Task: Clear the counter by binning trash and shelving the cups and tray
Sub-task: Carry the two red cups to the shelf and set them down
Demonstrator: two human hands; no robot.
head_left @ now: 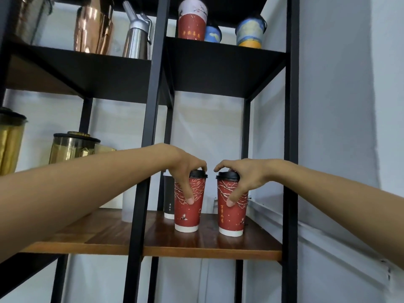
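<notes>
Two red paper cups with black lids stand upright on the wooden shelf (166,243) of a black metal rack. My left hand (185,171) grips the left red cup (189,213) from above, thumb down its front and fingers over the lid. My right hand (242,178) holds the right red cup (232,217) the same way. Both cup bases rest on the wood, a hand's width apart.
A black cup (168,200) stands just behind the left red cup, with a frosted white container (127,206) to its left. Gold canisters (70,147) sit further left. Above, black shelves carry copper and steel vessels and printed cups (192,18). A black upright (150,127) crosses in front.
</notes>
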